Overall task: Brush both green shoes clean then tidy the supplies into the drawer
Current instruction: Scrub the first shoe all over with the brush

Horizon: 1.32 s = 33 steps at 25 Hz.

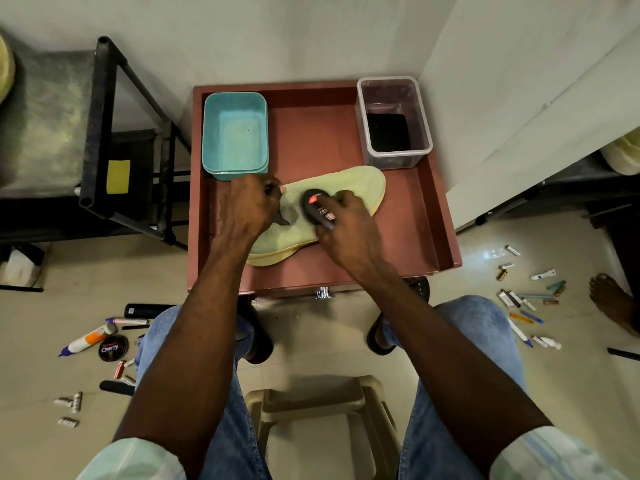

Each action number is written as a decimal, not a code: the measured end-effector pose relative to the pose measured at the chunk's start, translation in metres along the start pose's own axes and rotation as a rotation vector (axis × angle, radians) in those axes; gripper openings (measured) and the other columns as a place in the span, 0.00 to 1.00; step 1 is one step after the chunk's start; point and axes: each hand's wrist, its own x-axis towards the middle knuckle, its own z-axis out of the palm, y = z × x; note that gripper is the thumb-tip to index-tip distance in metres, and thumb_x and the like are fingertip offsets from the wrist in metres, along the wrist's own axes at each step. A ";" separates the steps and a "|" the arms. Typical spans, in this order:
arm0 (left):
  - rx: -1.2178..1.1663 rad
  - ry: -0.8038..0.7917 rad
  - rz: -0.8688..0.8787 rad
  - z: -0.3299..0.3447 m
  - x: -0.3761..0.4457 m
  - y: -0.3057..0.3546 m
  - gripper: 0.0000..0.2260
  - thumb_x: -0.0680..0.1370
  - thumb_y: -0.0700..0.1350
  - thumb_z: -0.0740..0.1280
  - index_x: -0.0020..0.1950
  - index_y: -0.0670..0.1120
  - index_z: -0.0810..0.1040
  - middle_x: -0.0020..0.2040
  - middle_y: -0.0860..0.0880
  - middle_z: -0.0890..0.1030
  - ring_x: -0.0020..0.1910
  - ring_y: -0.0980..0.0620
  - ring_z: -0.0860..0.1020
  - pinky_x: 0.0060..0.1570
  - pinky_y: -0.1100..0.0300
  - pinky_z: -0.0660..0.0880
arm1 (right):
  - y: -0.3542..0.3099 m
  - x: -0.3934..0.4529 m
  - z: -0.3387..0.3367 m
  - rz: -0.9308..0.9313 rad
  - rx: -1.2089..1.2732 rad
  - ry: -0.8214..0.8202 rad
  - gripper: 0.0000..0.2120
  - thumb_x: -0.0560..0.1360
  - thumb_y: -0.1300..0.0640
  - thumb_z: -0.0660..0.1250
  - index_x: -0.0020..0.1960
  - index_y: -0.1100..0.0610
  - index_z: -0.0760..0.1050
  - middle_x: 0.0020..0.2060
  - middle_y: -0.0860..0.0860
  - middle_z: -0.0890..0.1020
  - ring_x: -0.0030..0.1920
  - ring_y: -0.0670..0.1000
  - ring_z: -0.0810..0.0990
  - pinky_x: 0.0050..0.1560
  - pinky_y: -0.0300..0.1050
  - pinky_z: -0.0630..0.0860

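Observation:
A pale green shoe (346, 188) lies on its side in the open reddish-brown drawer (436, 237), toe pointing to the back right. My left hand (247, 206) grips the shoe at its collar and holds it down. My right hand (349, 225) is closed on a black brush (313, 204) with a red mark, pressed against the shoe's upper near the opening. A second green shoe (620, 154) shows partly at the right edge, on a dark shelf.
A teal tub (235, 133) stands in the drawer's back left and a clear box (394, 123) with a dark object inside at the back right. A polish tin (113, 347), glue bottle (86, 339) and several pens and tubes litter the floor. A black rack (100, 126) stands left, a plastic stool (311, 403) below.

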 end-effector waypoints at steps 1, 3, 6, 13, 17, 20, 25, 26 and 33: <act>-0.004 -0.001 0.013 0.000 0.000 0.000 0.09 0.77 0.46 0.66 0.52 0.46 0.84 0.46 0.44 0.85 0.45 0.44 0.80 0.39 0.61 0.66 | 0.015 0.005 -0.007 0.095 -0.049 0.056 0.23 0.68 0.56 0.70 0.62 0.55 0.77 0.53 0.58 0.76 0.51 0.60 0.76 0.49 0.50 0.77; -0.017 0.003 0.033 0.001 -0.001 -0.001 0.09 0.77 0.45 0.66 0.52 0.46 0.85 0.47 0.45 0.85 0.45 0.45 0.80 0.39 0.61 0.65 | 0.043 0.012 -0.026 0.342 -0.114 0.223 0.23 0.69 0.54 0.69 0.64 0.55 0.76 0.54 0.57 0.75 0.52 0.57 0.75 0.52 0.45 0.74; -0.009 0.021 0.031 0.001 0.000 0.000 0.09 0.77 0.45 0.67 0.53 0.45 0.84 0.48 0.44 0.85 0.46 0.44 0.80 0.40 0.61 0.65 | 0.031 0.012 -0.022 0.316 -0.024 0.223 0.23 0.68 0.52 0.71 0.63 0.54 0.77 0.53 0.56 0.75 0.52 0.56 0.74 0.51 0.46 0.74; -0.031 0.007 0.057 0.001 -0.001 0.001 0.09 0.78 0.44 0.67 0.53 0.44 0.84 0.47 0.44 0.85 0.44 0.48 0.79 0.37 0.63 0.63 | 0.045 0.012 -0.028 0.338 -0.033 0.239 0.22 0.68 0.54 0.69 0.62 0.54 0.77 0.52 0.58 0.75 0.51 0.59 0.75 0.52 0.50 0.74; -0.047 -0.025 0.076 0.001 0.001 -0.004 0.08 0.77 0.44 0.68 0.53 0.45 0.85 0.46 0.46 0.85 0.44 0.48 0.81 0.39 0.62 0.68 | 0.013 0.014 -0.011 0.201 0.099 0.221 0.24 0.67 0.53 0.72 0.63 0.53 0.77 0.52 0.57 0.76 0.51 0.58 0.75 0.51 0.51 0.76; -0.064 -0.068 0.121 0.002 0.001 -0.007 0.07 0.76 0.44 0.69 0.51 0.46 0.85 0.43 0.47 0.85 0.40 0.50 0.80 0.38 0.61 0.73 | 0.020 0.015 -0.008 0.135 0.017 0.174 0.24 0.68 0.54 0.72 0.63 0.55 0.76 0.52 0.59 0.76 0.51 0.59 0.75 0.51 0.54 0.76; -0.073 -0.091 0.137 0.002 0.001 -0.007 0.07 0.76 0.43 0.69 0.51 0.46 0.85 0.43 0.48 0.85 0.41 0.50 0.80 0.43 0.57 0.77 | 0.018 0.015 -0.005 0.216 0.099 0.170 0.25 0.68 0.53 0.73 0.64 0.55 0.76 0.52 0.58 0.75 0.51 0.58 0.75 0.51 0.53 0.77; -0.081 -0.097 0.142 0.003 0.001 -0.007 0.07 0.76 0.43 0.69 0.51 0.46 0.85 0.43 0.47 0.85 0.41 0.50 0.80 0.44 0.56 0.77 | 0.013 0.014 -0.002 0.146 0.110 0.130 0.25 0.68 0.53 0.74 0.64 0.54 0.76 0.52 0.58 0.75 0.52 0.58 0.75 0.51 0.53 0.77; -0.068 -0.101 0.150 0.005 0.002 -0.010 0.08 0.76 0.43 0.69 0.52 0.46 0.85 0.43 0.47 0.85 0.41 0.49 0.80 0.43 0.57 0.77 | 0.014 0.016 -0.008 0.186 0.136 0.117 0.25 0.69 0.53 0.73 0.65 0.54 0.76 0.54 0.58 0.75 0.53 0.59 0.75 0.54 0.53 0.76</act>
